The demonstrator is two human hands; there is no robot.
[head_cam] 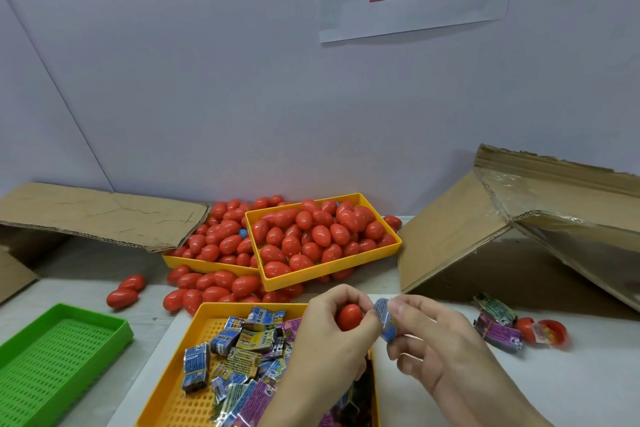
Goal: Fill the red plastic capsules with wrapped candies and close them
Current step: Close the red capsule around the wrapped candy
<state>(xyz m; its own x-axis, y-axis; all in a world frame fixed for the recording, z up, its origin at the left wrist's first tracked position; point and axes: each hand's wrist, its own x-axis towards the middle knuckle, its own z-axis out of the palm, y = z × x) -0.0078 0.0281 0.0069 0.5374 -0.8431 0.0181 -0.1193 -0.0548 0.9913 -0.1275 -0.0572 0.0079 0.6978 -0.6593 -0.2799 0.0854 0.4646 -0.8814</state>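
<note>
Red plastic fills the middle of your view — your left hand [332,329] curls around a red capsule [349,316], fingers wrapped tight on it. Just beside it, your right hand [426,336] pinches a blue wrapped candy [385,321] between thumb and fingertips, the wrapper touching the capsule. Below your hands sits a yellow tray [194,388] of wrapped candies [239,354]. Farther back, two yellow trays [329,270] hold heaps of closed capsules, with more spilled on the table [588,385]. An open capsule [550,332] lies to your right — near loose candy packs [497,322].
</note>
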